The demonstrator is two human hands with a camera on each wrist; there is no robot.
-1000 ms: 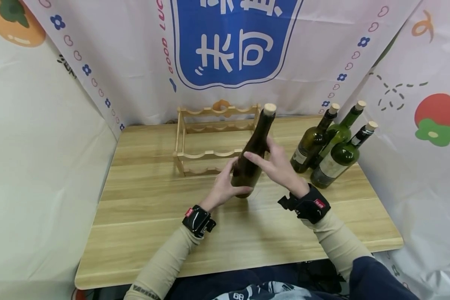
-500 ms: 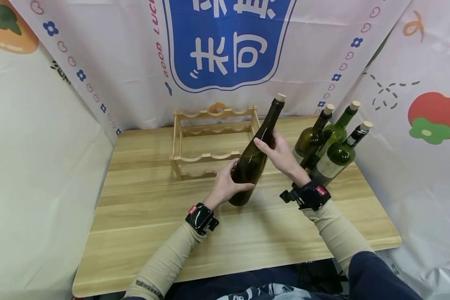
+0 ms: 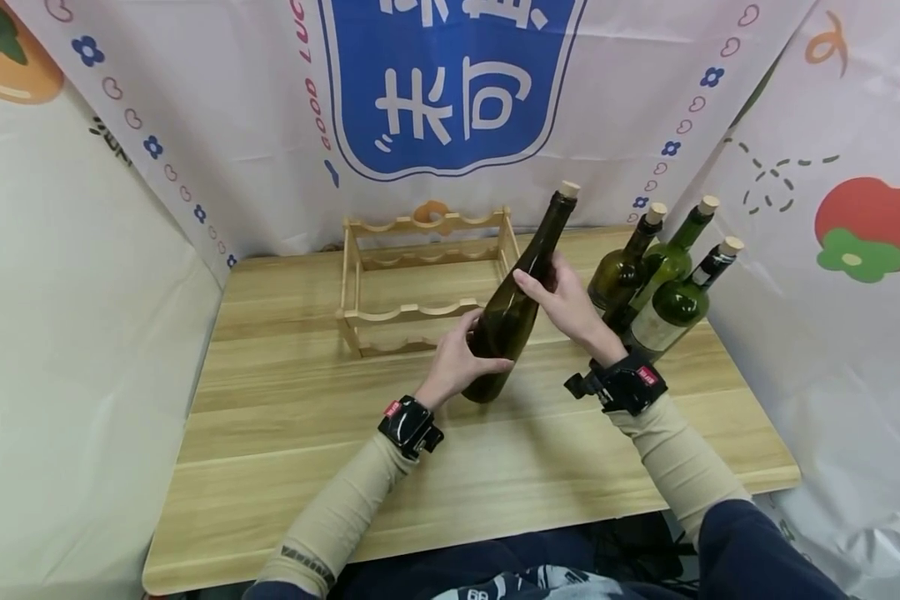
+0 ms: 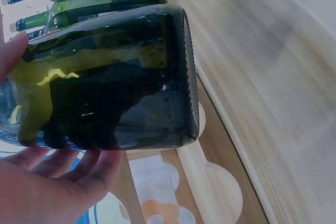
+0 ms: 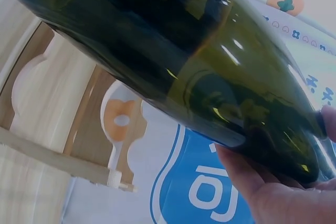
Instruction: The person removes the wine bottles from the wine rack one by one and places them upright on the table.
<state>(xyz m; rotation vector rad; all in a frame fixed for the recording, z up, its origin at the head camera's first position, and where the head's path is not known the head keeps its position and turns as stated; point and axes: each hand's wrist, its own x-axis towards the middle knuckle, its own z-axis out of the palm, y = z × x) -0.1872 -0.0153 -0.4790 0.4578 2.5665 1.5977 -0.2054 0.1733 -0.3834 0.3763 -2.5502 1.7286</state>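
Both hands hold a dark green wine bottle (image 3: 504,321), its corked neck tilted up toward the back right. My left hand (image 3: 456,363) grips it near the base, thumb across the front and fingers behind. Higher up, my right hand (image 3: 567,305) holds the bottle around its shoulder. In the left wrist view the bottle's base (image 4: 190,77) shows above the table, with the fingers (image 4: 79,174) curled under its side. The right wrist view shows the smooth glass without a label. Just behind the bottle stands a wooden wine rack (image 3: 412,314) with scalloped rails and no bottle in it.
Three corked bottles stand close together at the right: a brownish one (image 3: 613,279), a green one (image 3: 673,260) behind, and a labelled green one (image 3: 678,304) in front. White printed cloth (image 3: 270,150) walls in the wooden table (image 3: 285,467) at the back and sides.
Both hands have tilted the bottle further to the right, its cork moving right and slightly up in view. The grip stays on it. The head view has shifted slightly.
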